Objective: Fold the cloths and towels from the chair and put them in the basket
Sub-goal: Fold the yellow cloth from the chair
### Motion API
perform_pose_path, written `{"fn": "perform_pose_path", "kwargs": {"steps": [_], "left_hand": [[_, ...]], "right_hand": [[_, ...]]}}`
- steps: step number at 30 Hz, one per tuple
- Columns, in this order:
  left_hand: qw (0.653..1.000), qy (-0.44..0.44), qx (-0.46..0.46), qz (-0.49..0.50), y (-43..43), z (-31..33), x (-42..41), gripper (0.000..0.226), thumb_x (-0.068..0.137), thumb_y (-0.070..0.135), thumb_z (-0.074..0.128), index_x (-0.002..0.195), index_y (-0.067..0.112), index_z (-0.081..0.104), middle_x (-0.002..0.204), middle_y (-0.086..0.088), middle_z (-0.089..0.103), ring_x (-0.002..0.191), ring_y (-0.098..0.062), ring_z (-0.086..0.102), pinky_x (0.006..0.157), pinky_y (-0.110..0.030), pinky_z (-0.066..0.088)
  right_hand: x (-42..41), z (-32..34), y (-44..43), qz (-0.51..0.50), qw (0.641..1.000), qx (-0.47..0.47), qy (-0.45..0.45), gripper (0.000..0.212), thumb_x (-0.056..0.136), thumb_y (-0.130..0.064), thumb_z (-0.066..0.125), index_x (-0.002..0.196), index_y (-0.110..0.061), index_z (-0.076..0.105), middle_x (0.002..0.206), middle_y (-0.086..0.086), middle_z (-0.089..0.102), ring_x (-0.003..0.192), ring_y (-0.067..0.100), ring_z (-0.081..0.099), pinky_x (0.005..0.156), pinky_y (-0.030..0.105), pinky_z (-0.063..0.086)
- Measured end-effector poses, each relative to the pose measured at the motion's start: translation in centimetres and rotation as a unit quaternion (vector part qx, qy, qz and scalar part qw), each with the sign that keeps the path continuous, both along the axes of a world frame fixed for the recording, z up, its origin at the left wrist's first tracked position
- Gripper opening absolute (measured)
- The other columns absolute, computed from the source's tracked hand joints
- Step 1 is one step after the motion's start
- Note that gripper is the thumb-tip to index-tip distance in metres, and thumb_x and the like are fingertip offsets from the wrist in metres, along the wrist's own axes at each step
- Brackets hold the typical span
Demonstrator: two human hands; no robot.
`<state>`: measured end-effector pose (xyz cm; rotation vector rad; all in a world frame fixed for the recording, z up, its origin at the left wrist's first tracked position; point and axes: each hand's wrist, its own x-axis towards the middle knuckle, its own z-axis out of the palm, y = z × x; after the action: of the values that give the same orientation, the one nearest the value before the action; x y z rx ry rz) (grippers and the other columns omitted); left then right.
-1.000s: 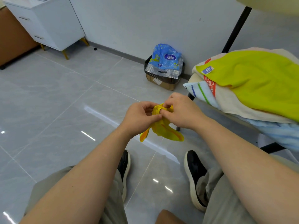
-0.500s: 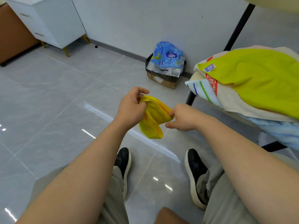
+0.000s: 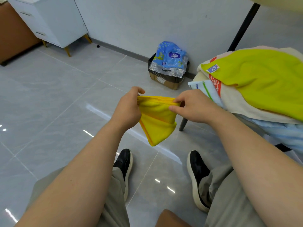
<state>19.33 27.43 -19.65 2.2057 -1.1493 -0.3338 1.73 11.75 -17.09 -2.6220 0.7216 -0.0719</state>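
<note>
- I am seeing the pile waiting on the chair [image 3: 182, 124] at the right, lime towel [image 3: 262, 82] on top; no basket is showing
- The yellow cloth [image 3: 157, 118] is hanging mid-scene over the floor, its top edge running left to right, folded body drooping near
- My left hand [image 3: 127, 110] is pinching its left end, my right hand [image 3: 195, 107] its right end, fingers curled

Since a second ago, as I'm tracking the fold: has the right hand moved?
Yes. The right hand has moved right, closer to the striped towel, pulling the yellow cloth taut away from the left hand.
</note>
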Motion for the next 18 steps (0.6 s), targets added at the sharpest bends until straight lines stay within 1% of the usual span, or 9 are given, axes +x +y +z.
{"fn": "perform_pose_path", "kwargs": {"steps": [3,5,7,9,11,12,15,16,18], "left_hand": [[0.999,0.016,0.026,-0.02,0.01,-0.14,-0.32,0.058,0.078,-0.008,0.048,0.128,0.021,0.05,0.113,-0.003,0.057,0.092,-0.021,0.051,0.069,-0.029,0.038],[0.998,0.004,0.036,-0.043,0.01,-0.24,-0.57,0.051,0.079,0.003,0.061,0.125,0.023,0.053,0.109,-0.001,0.059,0.091,-0.019,0.054,0.068,-0.027,0.04],[0.997,-0.012,0.04,-0.061,-0.03,-0.28,-0.66,0.042,0.081,0.016,0.071,0.121,0.024,0.058,0.106,0.001,0.061,0.091,-0.019,0.056,0.072,-0.028,0.043],[0.996,-0.035,0.04,-0.074,-0.14,-0.34,-0.58,0.029,0.084,0.02,0.072,0.112,0.019,0.065,0.101,-0.001,0.067,0.091,-0.021,0.059,0.074,-0.03,0.045],[0.995,-0.047,0.043,-0.074,-0.21,-0.3,-0.42,0.016,0.087,0.018,0.067,0.102,0.015,0.07,0.094,-0.005,0.069,0.089,-0.025,0.061,0.073,-0.033,0.047],[0.996,-0.043,0.047,-0.07,-0.21,-0.28,-0.36,0.012,0.088,0.016,0.065,0.099,0.015,0.07,0.091,-0.006,0.069,0.087,-0.025,0.061,0.072,-0.034,0.047],[0.997,-0.026,0.054,-0.058,-0.17,-0.12,-0.37,0.013,0.088,0.013,0.06,0.095,0.016,0.071,0.085,-0.006,0.068,0.082,-0.025,0.061,0.067,-0.033,0.047],[0.996,-0.019,0.058,-0.06,-0.16,-0.08,-0.49,0.013,0.088,0.013,0.06,0.095,0.016,0.07,0.083,-0.006,0.067,0.082,-0.026,0.061,0.066,-0.032,0.046],[0.995,0.003,0.071,-0.072,-0.16,-0.02,-0.91,0.013,0.087,0.017,0.061,0.099,0.019,0.068,0.083,-0.006,0.066,0.08,-0.024,0.062,0.065,-0.031,0.047]], "right_hand": [[-0.09,-0.08,-0.2,-0.013,1.0,0.009,-0.023,0.04,0.091,-0.05,0.063,0.117,-0.022,0.073,0.101,0.0,0.071,0.083,0.01,0.055,0.071,0.025,0.038],[-0.13,-0.08,-0.26,-0.014,0.999,0.004,-0.029,0.04,0.091,-0.049,0.063,0.119,-0.022,0.072,0.103,0.001,0.07,0.084,0.01,0.053,0.072,0.024,0.037],[-0.16,-0.03,-0.27,-0.018,0.999,0.003,-0.033,0.039,0.091,-0.047,0.064,0.121,-0.021,0.071,0.106,0.002,0.069,0.087,0.011,0.052,0.074,0.024,0.037],[-0.16,0.04,-0.28,-0.019,0.999,0.001,-0.035,0.037,0.091,-0.045,0.065,0.119,-0.021,0.071,0.104,0.004,0.068,0.086,0.012,0.052,0.073,0.025,0.037],[-0.19,0.12,-0.23,-0.015,1.0,-0.002,-0.019,0.032,0.091,-0.044,0.064,0.111,-0.021,0.073,0.094,0.002,0.067,0.083,0.013,0.053,0.071,0.026,0.037],[-0.21,0.12,-0.19,-0.014,1.0,-0.004,-0.006,0.029,0.092,-0.044,0.064,0.105,-0.02,0.073,0.089,0.0,0.065,0.082,0.014,0.055,0.069,0.027,0.037],[-0.19,0.06,-0.08,-0.019,1.0,-0.004,0.003,0.023,0.092,-0.043,0.064,0.092,-0.021,0.069,0.081,-0.003,0.058,0.083,0.015,0.054,0.068,0.027,0.036],[-0.15,-0.01,-0.06,-0.024,1.0,0.001,-0.004,0.02,0.091,-0.042,0.065,0.091,-0.022,0.066,0.08,-0.004,0.056,0.083,0.015,0.053,0.069,0.027,0.036],[0.03,-0.18,0.03,-0.029,0.999,0.013,-0.023,0.018,0.091,-0.041,0.066,0.095,-0.023,0.066,0.084,-0.005,0.056,0.084,0.015,0.052,0.07,0.027,0.036]]}}
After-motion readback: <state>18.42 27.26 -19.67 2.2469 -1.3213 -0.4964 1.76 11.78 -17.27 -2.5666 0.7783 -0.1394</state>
